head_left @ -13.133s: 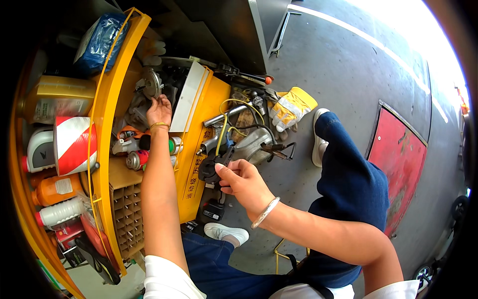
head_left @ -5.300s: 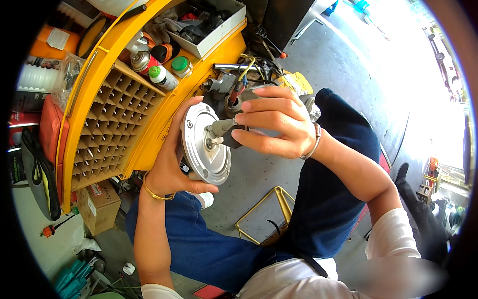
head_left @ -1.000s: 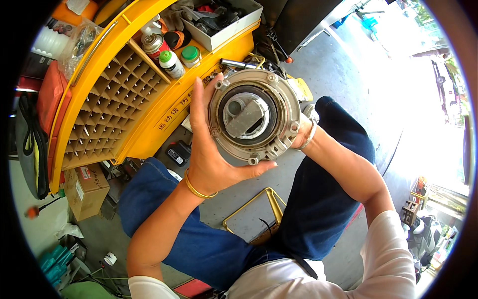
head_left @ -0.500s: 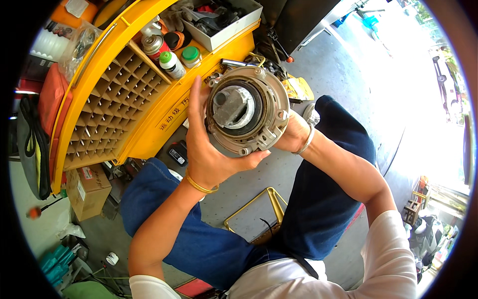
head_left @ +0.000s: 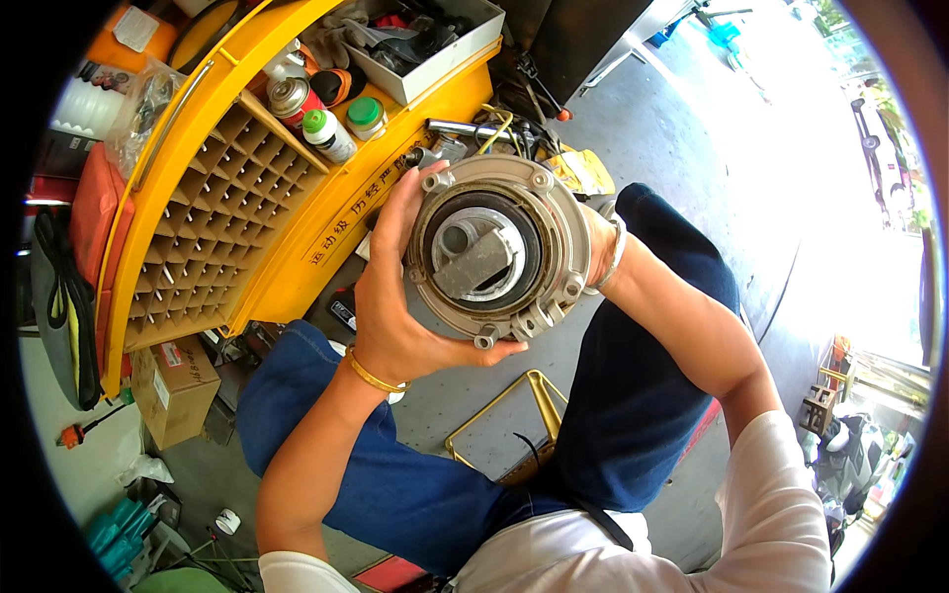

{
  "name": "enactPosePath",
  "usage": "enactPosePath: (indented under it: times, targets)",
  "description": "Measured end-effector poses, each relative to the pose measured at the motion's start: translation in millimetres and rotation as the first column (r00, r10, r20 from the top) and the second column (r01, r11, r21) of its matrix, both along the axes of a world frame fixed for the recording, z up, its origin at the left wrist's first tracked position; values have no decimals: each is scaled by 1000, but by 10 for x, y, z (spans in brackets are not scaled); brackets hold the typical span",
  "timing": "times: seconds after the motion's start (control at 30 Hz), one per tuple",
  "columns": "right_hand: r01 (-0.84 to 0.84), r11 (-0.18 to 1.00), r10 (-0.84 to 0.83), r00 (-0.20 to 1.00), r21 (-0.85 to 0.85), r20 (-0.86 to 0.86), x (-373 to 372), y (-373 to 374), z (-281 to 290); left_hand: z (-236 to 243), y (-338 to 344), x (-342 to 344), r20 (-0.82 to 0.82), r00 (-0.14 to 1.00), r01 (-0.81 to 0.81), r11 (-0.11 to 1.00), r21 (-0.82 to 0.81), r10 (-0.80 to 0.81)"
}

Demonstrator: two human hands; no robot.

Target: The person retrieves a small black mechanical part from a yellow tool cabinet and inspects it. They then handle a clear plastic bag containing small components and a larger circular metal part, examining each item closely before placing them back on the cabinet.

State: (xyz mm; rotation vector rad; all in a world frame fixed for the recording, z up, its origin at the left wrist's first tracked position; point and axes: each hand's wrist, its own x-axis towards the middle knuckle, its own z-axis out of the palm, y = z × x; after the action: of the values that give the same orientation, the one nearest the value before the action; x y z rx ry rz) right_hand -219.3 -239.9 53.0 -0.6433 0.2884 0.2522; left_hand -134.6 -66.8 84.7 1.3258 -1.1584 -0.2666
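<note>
Between my two hands is a round metal housing (head_left: 567,237) with bolt lugs around its rim. A black ring sits inside it, around a grey hub (head_left: 473,265) with a flat block across the middle. My left hand (head_left: 390,321) grips the left side, its thumb stretched along the near rim and its fingers up the far left. On the right side my right hand (head_left: 601,247) holds the housing, its fingers mostly hidden behind the metal. The open face of the housing is turned up toward me, above the floor between my knees.
At the left stands a yellow cabinet (head_left: 297,282) with a cardboard divider grid (head_left: 213,212). On it are a spray can (head_left: 294,99), a green-capped bottle (head_left: 330,138), a green-lidded jar (head_left: 366,117) and a grey bin (head_left: 455,59). A cardboard box (head_left: 173,390) and a yellow metal frame (head_left: 539,385) are lower.
The housing has tilted to face me more squarely, and its hub block appears turned. It sits slightly lower and further right. Both hands keep their hold.
</note>
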Motion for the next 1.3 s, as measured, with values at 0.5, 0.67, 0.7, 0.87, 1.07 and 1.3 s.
enactPosePath:
  times: [0.5, 0.67, 0.7, 0.87, 1.07, 1.3]
  targets:
    - [-250, 959, 263, 960, 132, -97, -155, -209, -30, 146, 66, -74, -23, 993, 117, 991, 67, -115]
    - [-262, 934, 297, 947, 244, -124, -78, -147, -138, 104, 72, -52, -5, 995, 104, 994, 18, -104]
    - [-253, 929, 295, 946, 270, -131, -49, -111, -169, 85, 76, -46, 12, 996, 93, 995, -20, -93]
    - [-143, 989, 146, 984, 39, -103, -72, -63, -146, 26, 99, -1, 34, 996, 82, 997, 12, -83]
    - [-97, 939, 171, 965, 331, -200, -64, -69, 11, 18, 79, 23, 62, 997, 37, 999, 8, -38]
    - [-157, 887, 103, 984, 434, 144, -120, -15, 38, 26, 86, 33, 65, 998, -11, 1000, -9, 11]
